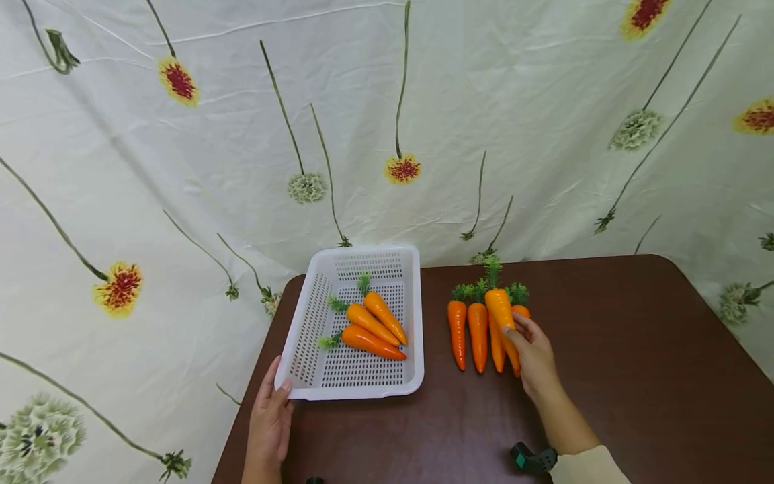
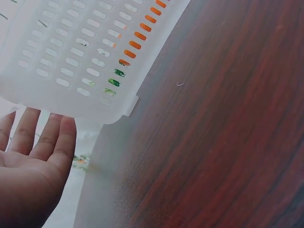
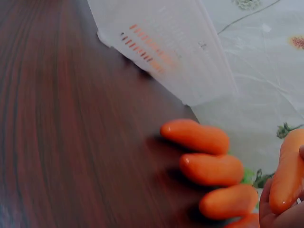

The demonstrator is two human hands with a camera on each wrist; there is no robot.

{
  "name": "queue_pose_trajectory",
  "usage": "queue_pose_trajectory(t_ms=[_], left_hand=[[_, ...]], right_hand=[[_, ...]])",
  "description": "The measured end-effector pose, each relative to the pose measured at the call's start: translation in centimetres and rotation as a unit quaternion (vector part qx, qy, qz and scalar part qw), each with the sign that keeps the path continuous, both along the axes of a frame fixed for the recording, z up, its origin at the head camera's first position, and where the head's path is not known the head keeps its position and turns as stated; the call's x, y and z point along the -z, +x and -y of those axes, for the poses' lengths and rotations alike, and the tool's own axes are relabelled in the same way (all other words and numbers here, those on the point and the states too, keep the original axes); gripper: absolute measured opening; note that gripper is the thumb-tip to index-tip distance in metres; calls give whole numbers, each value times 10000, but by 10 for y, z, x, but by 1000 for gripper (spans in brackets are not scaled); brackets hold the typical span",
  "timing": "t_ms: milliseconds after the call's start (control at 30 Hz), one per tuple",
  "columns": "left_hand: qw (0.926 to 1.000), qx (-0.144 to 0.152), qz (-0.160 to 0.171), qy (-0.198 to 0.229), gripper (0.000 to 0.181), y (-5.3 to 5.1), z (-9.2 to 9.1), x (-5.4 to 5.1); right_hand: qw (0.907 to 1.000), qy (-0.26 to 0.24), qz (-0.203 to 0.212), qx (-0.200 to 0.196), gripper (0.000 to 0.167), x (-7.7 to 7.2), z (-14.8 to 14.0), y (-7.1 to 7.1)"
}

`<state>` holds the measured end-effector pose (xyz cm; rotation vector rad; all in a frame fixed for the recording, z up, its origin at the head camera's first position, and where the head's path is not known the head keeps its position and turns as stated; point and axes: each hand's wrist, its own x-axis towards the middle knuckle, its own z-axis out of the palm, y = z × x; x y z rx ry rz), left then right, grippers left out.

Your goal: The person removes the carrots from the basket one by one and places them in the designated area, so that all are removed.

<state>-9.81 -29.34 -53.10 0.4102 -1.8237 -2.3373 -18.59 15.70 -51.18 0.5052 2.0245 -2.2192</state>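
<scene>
One glossy, leafy orange carrot: right hand pinches it, left hand grips basket.

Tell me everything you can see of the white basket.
The white basket looks like plastic: rectangular, round-cornered, with a smooth rim and slotted walls and base. It is open side up at the left end of the table; whether it is fully resting there is unclear. Three carrots lie inside. The left hand grips its near left corner.

Basket (three carrots inside) sits left of other carrots.
</scene>
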Motion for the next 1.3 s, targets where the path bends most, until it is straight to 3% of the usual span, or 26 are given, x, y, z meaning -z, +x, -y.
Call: queue_pose_trajectory(t_ms=[333, 533, 867, 1067, 1300], left_hand=[[10000, -13, -15, 27, 59, 0, 0, 0], [10000, 4, -54, 78, 59, -1, 0, 0], [10000, -20, 10, 68, 59, 0, 1, 1], [10000, -18, 0, 36, 60, 0, 1, 0], [10000, -31, 11, 48, 60, 0, 0, 0]], right_hand=[[9985, 11, 59, 544, 53, 9, -26, 10], [9975, 413, 228, 527, 57, 15, -41, 14], [9959, 418, 386, 697, 60, 24, -57, 18], [9939, 853, 444, 546, 63, 29, -60, 17], [9843, 1600, 474, 576, 59, 31, -61, 15]])
